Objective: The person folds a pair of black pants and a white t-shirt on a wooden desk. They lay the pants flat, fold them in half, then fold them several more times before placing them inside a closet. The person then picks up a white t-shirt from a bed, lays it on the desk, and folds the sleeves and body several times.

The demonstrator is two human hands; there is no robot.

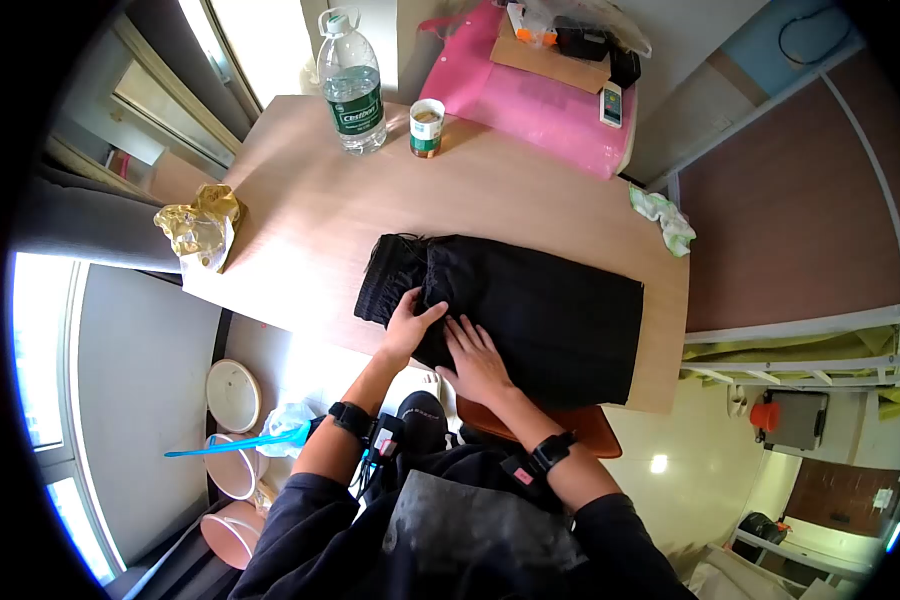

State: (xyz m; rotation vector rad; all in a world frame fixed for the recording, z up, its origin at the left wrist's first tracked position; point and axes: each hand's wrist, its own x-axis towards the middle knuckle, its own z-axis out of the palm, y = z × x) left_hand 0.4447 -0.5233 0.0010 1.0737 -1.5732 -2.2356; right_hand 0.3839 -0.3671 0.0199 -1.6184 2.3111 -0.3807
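A pair of black shorts (540, 310) lies folded lengthwise on the table, its gathered elastic waistband (385, 285) toward the left and its hems toward the right. My left hand (408, 325) rests on the near edge just by the waistband, thumb and index finger apart; its other fingers are partly hidden. Just right of it, my right hand (477, 365) lies flat on the black cloth with fingers spread. Dark drawstring ends show at the far side of the waistband.
On the wooden table (300, 200) stand a large water bottle (355, 100) and a paper cup (426, 130). Crumpled gold packaging (205, 222) sits at the left edge, a cloth (662, 220) at the right. Behind is a pink cover (530, 110); an orange-brown seat (595, 432) is below the near edge.
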